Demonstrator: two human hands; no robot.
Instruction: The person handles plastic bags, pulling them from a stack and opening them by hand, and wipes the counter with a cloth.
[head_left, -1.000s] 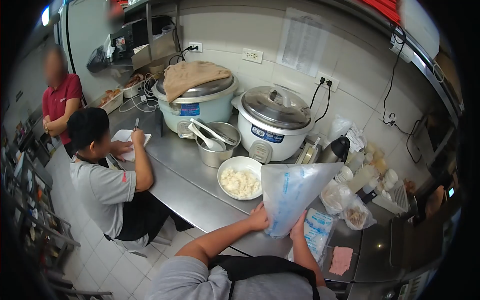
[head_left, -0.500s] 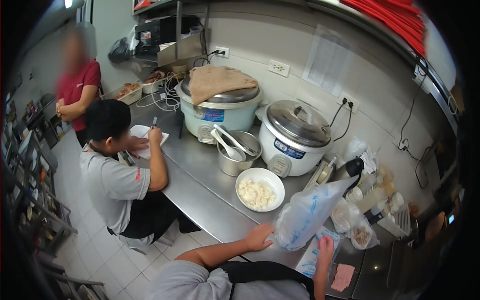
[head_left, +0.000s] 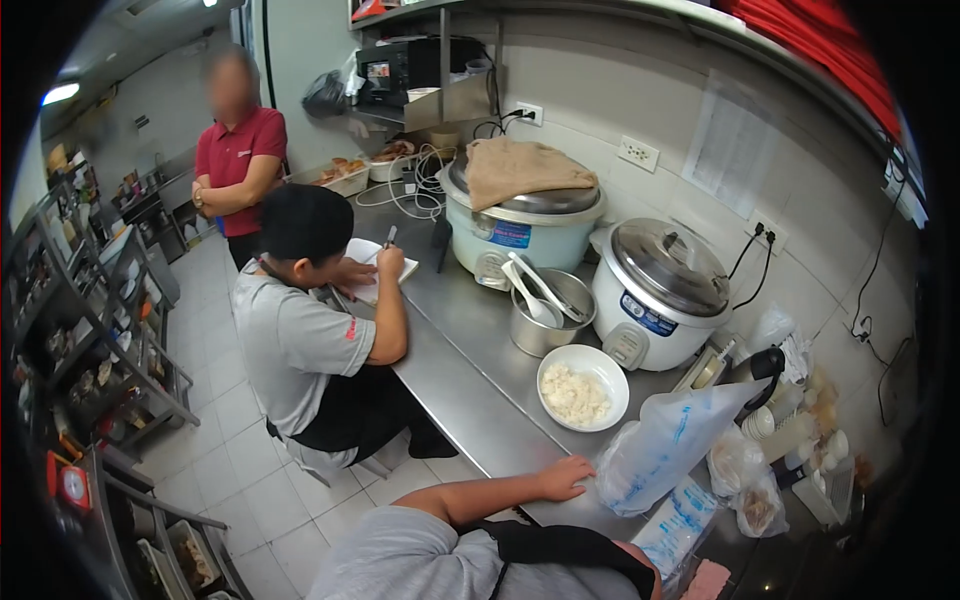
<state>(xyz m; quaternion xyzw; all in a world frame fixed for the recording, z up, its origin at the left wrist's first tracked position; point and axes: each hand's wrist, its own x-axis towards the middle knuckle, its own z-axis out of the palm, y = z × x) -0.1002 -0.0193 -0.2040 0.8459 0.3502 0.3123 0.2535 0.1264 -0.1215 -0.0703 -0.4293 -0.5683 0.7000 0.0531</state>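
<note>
Left hand (head_left: 565, 478) lies relaxed and empty on the steel tabletop (head_left: 458, 393), right hand out of view, and just beyond those fingers the puffed, translucent blue-printed plastic bag (head_left: 660, 448) leans rightward! Bare metal stretches left along the front edge; behind, a round white bowl (head_left: 603, 372) holds white rice (head_left: 573, 395), a cylindrical steel pot (head_left: 538, 336) white utensils (head_left: 540, 311).
</note>
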